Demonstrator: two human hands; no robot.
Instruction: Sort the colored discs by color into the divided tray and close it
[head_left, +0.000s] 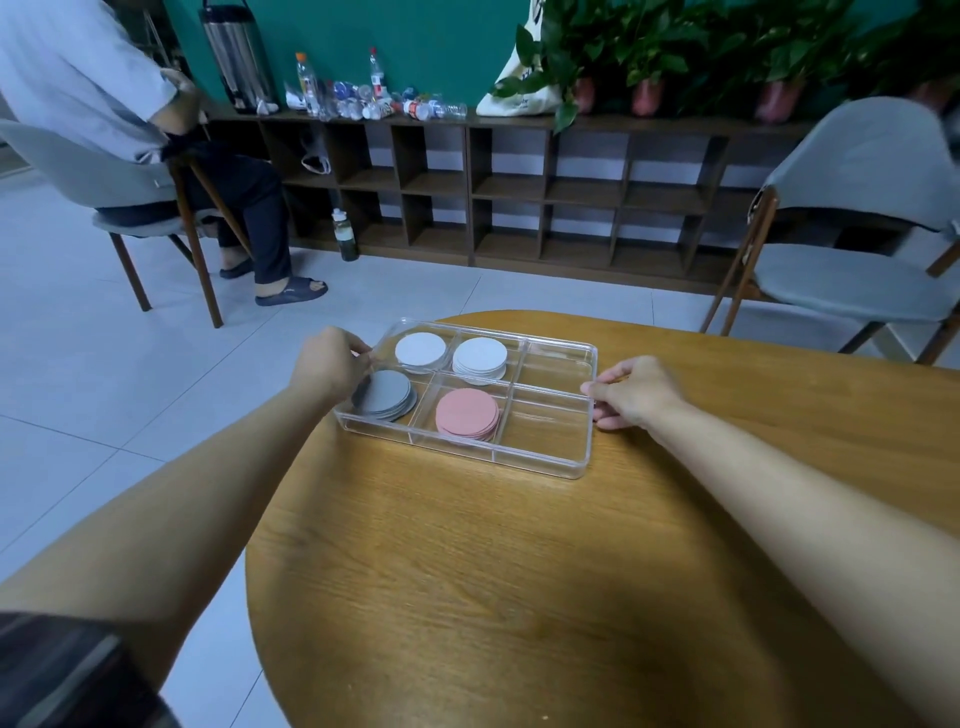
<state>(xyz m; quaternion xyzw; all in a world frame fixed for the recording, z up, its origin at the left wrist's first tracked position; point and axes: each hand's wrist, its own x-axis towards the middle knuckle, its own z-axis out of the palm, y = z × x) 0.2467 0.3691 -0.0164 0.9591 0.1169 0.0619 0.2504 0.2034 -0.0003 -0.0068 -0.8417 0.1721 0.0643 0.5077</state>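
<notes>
seemingly the sorting was done and closing was the step in hand. the divided tray (467, 453) sat on the far part of the wooden table (519, 571), its long axis running left to right, with the right end angled slightly nearer the person. pink discs (466, 413), dark grey discs (383, 393) and two pale stacks filled four cells. the left hand (330, 366) curled its fingers round the far-left corner, and the right hand (636, 392) pinched the right short edge. whether a clear lid was seated i could not tell. pressing both ends down evenly would likely close it cleanly.
</notes>
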